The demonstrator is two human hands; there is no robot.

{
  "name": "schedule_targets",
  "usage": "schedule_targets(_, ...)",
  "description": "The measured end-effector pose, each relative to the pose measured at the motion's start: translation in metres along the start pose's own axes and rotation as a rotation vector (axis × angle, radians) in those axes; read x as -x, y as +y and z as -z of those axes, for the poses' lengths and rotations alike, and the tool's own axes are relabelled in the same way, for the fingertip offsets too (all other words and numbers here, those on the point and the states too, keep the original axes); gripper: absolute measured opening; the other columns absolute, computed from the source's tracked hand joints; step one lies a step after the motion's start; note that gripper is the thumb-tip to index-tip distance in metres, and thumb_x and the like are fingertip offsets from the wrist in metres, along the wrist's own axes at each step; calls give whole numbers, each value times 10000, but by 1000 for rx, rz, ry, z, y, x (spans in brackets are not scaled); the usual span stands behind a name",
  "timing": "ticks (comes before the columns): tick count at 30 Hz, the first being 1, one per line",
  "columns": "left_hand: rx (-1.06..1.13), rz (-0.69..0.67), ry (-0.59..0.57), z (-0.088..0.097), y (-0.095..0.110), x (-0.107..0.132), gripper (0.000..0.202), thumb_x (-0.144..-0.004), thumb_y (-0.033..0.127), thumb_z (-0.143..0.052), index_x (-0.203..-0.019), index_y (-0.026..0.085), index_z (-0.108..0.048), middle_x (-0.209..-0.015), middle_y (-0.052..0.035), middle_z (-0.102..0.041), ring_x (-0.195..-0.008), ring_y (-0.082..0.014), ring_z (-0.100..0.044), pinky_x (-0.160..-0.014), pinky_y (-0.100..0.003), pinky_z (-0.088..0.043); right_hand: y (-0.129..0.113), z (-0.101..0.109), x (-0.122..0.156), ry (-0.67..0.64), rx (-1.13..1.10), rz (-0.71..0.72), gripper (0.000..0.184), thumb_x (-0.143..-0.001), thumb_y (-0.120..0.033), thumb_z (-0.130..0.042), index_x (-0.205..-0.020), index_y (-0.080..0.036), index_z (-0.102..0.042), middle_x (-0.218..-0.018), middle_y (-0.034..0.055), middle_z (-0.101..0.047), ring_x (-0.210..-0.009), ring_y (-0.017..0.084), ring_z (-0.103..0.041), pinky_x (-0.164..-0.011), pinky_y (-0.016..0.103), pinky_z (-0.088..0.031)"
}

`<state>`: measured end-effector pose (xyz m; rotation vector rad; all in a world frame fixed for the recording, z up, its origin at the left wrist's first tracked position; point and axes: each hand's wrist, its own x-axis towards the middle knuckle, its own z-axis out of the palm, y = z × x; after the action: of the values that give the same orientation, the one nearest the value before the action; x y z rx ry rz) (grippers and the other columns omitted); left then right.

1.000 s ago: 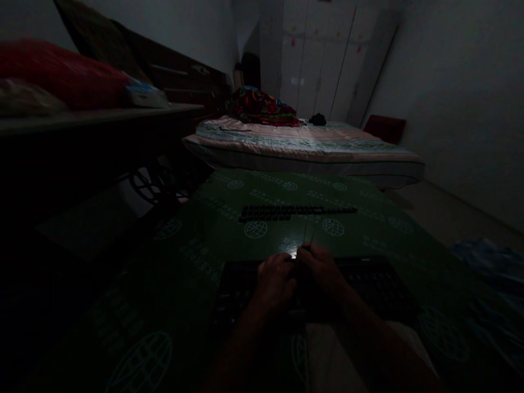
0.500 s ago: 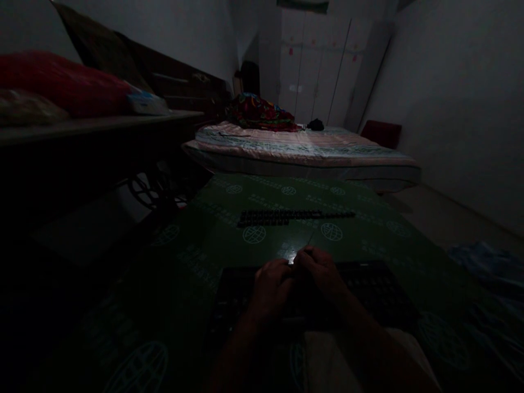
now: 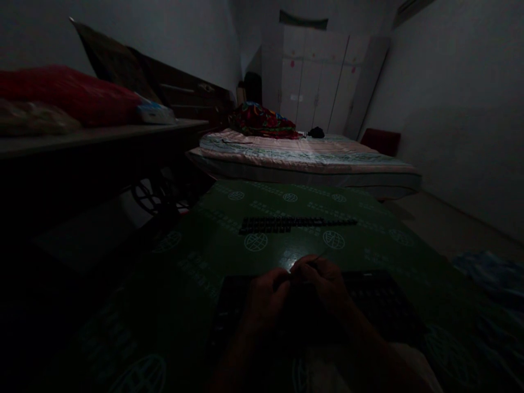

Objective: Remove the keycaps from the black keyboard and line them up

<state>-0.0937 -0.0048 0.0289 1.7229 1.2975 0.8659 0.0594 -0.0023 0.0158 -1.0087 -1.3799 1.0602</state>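
Observation:
A black keyboard lies across the near part of the green table, its middle hidden by my hands and forearms. Above its far edge, my left hand is closed, fingertips pinched together and meeting the other hand's; whatever is between them is too dark to see. My right hand is closed too, and a thin dark rod sticks out past its fingers. Farther off on the table, several loose black keycaps are set out in rows.
The green table bears printed globes. A pale cloth lies under my right forearm. Beyond the table is a bed with a red patterned blanket. To the left, a shelf holds a red bag.
Both hands have risen slightly off the keyboard, with their fingertips still together. The thin rod has tilted lower toward the right. My view has tipped up a little.

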Motion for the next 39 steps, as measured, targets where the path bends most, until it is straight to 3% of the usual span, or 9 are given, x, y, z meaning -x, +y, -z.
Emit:
schedule_targets(3, 71, 58, 24, 0, -1, -1, 219, -700, 215, -524, -871, 179, -657, -878, -29, -685, -832, -191, -619, -742, -263, -448, -1, -1, 2, -17, 105, 66, 176, -801, -336, -534, -775, -183, -617, -714, 12, -637, -671, 137, -592, -629, 235, -459)
schedule_targets(6, 146, 126, 133, 0, -1, 0, 285, -664, 238, -582, -932, 165, -650, -902, -38, -686, -853, -199, -618, -769, -271, -452, -2, -1, 3, 55, 271, 145, 160, -810, -316, -529, -786, -185, -618, -751, 26, -642, -708, 147, -594, -648, 240, -451)
schedule_targets(9, 229, 139, 182, 3, 2, 0, 234, -637, 255, -621, -847, 164, -674, -838, -30, -694, -813, -199, -623, -747, -269, -461, 0, 0, 3, 118, 414, 222, 152, -824, -296, -510, -824, -185, -614, -783, 40, -646, -734, 156, -595, -665, 249, -447)
schedule_targets(14, 436, 199, 186, 8, 5, 0, 169, -598, 283, -670, -722, 169, -677, -727, -8, -689, -718, -178, -623, -663, -246, -466, -1, -3, 6, -5, 501, 306, 173, -846, -210, -450, -890, -193, -616, -824, 40, -666, -741, 150, -612, -671, 240, -454)
schedule_targets(19, 620, 260, 132, 9, 1, 0, 211, -553, 257, -709, -735, 160, -662, -702, 4, -682, -649, -145, -612, -639, -238, -460, -6, -6, 10, -128, 442, 242, 187, -791, -192, -525, -951, -188, -623, -843, 30, -676, -721, 144, -624, -642, 227, -466)
schedule_targets(23, 737, 285, 99, 8, 1, 3, 212, -518, 209, -720, -700, 157, -625, -643, 22, -655, -596, -126, -594, -596, -226, -450, -4, -7, 10, -142, 373, 151, 187, -763, -221, -573, -934, -196, -646, -837, 19, -685, -728, 152, -630, -650, 231, -476)
schedule_targets(32, 791, 273, 63, 9, 1, 6, 218, -508, 211, -726, -624, 148, -552, -548, 50, -571, -515, -93, -531, -525, -195, -398, -11, -4, 7, -190, 411, 70, 193, -748, -286, -602, -909, -206, -670, -850, 35, -696, -765, 185, -636, -686, 274, -480)
schedule_targets(39, 813, 252, 64, 10, -3, 7, 192, -522, 212, -710, -587, 141, -543, -512, 57, -543, -477, -74, -489, -494, -181, -365, -21, -7, 1, -270, 476, 100, 183, -761, -306, -581, -870, -182, -660, -771, 24, -673, -687, 146, -614, -605, 221, -455)
